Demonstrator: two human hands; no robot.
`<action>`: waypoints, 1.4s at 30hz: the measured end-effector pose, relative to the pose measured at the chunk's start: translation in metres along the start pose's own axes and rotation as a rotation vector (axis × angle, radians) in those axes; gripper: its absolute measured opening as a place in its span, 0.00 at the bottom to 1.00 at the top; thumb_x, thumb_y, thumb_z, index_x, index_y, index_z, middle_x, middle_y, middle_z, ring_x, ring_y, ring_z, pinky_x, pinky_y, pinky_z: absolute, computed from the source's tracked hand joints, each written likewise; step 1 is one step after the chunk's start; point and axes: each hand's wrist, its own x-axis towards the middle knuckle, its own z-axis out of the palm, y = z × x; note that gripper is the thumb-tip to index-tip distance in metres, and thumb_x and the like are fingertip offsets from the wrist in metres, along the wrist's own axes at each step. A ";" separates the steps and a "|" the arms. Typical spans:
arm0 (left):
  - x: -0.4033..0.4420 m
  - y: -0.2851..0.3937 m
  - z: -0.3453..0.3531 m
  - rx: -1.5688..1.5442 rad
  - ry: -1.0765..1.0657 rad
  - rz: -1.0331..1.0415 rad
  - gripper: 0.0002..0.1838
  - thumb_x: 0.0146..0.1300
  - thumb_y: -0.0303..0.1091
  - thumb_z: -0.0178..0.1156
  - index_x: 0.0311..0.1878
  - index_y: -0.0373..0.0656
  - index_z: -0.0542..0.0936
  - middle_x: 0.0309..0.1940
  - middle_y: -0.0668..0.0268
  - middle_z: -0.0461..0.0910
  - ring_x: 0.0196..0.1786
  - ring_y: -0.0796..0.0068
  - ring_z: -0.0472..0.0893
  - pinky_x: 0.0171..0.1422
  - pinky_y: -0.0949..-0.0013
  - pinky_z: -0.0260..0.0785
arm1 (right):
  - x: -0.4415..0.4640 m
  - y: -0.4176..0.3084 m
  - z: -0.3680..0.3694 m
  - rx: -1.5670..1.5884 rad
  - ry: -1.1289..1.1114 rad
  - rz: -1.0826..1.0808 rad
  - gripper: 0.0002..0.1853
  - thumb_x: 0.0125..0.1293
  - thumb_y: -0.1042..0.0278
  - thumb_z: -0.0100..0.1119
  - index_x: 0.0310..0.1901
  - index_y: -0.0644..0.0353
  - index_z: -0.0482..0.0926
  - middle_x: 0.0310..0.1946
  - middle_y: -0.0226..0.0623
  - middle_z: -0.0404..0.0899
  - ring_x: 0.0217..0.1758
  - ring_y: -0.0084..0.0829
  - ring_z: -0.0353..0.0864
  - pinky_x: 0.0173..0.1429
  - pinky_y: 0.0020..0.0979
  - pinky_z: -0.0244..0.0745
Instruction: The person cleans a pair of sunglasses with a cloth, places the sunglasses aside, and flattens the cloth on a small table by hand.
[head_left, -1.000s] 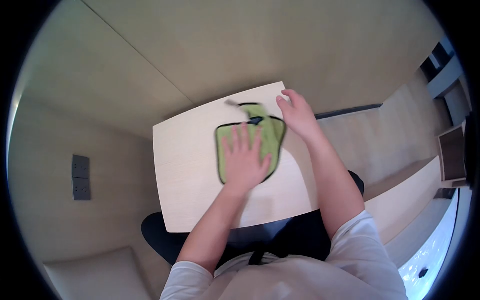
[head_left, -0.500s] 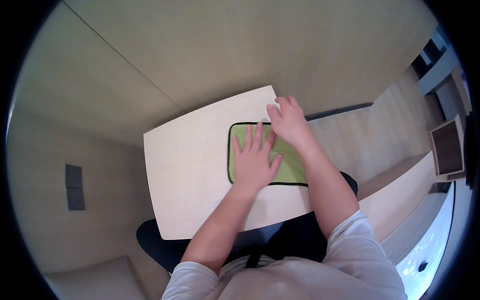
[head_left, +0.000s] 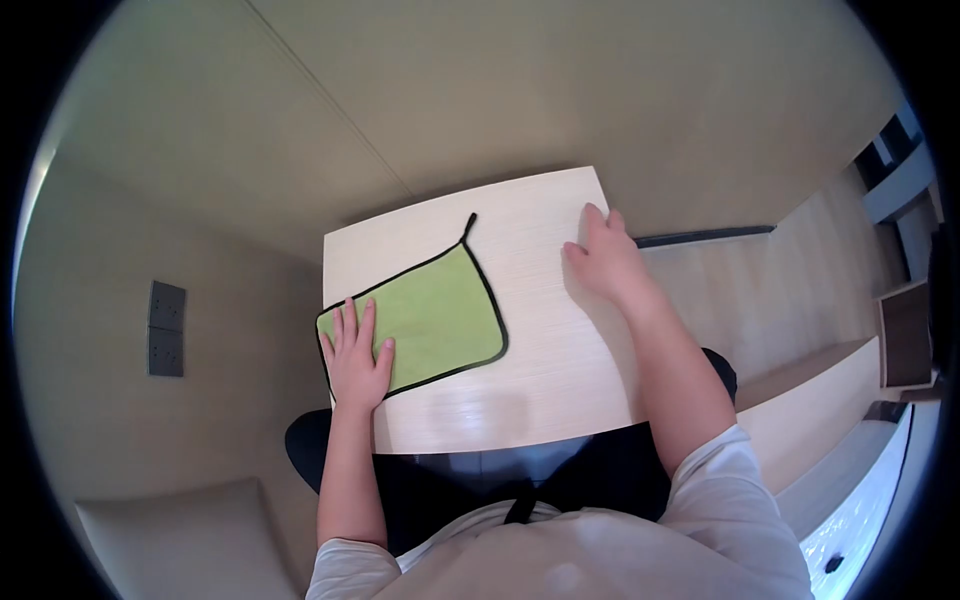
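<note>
A green cleaning cloth [head_left: 435,320] with black trim lies flat and slightly slanted across the left part of a small pale wooden table [head_left: 545,310]. From its far right corner a black loop points away from me. My left hand [head_left: 355,368] presses flat on the cloth's left end, fingers stretched and apart. At the table's right edge is my right hand [head_left: 610,265], its thumb on the top and its other fingers curled at the edge, partly hidden.
A wood-panelled wall [head_left: 500,90] stands right behind the table. Grey wall sockets [head_left: 166,328] are at the left, above a padded seat [head_left: 185,535]. My legs are under the table's near edge. A low wooden ledge [head_left: 810,385] runs along the right.
My left hand has slid the cloth leftwards across the table, and more of the cloth shows, including its loop. My right hand stays at the right edge. The view has shifted somewhat.
</note>
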 end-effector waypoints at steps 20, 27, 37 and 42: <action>0.028 0.031 0.014 0.079 -0.012 -0.205 0.40 0.71 0.56 0.50 0.81 0.51 0.53 0.81 0.47 0.43 0.83 0.42 0.41 0.79 0.31 0.33 | -0.015 -0.029 0.026 -0.377 0.062 0.096 0.37 0.74 0.47 0.50 0.78 0.53 0.54 0.76 0.67 0.47 0.68 0.64 0.67 0.64 0.53 0.73; 0.124 0.014 0.022 0.071 -0.022 -0.342 0.40 0.72 0.62 0.41 0.82 0.54 0.51 0.82 0.50 0.42 0.84 0.46 0.40 0.80 0.32 0.34 | -0.017 -0.023 0.027 -0.411 0.075 0.082 0.37 0.74 0.45 0.48 0.78 0.52 0.53 0.77 0.67 0.45 0.70 0.64 0.64 0.64 0.55 0.72; 0.176 -0.019 0.015 0.031 -0.012 -0.433 0.38 0.69 0.68 0.43 0.78 0.63 0.58 0.77 0.51 0.56 0.73 0.44 0.66 0.71 0.41 0.63 | -0.020 -0.016 0.018 -0.379 0.018 0.022 0.39 0.72 0.45 0.52 0.78 0.52 0.53 0.76 0.69 0.43 0.71 0.65 0.63 0.66 0.55 0.72; 0.165 -0.026 0.012 -0.027 -0.038 -0.490 0.39 0.70 0.68 0.43 0.79 0.62 0.56 0.70 0.48 0.66 0.67 0.44 0.74 0.67 0.47 0.70 | -0.022 -0.008 0.019 -0.354 0.046 -0.044 0.38 0.73 0.45 0.51 0.78 0.54 0.53 0.75 0.74 0.45 0.69 0.71 0.65 0.63 0.56 0.74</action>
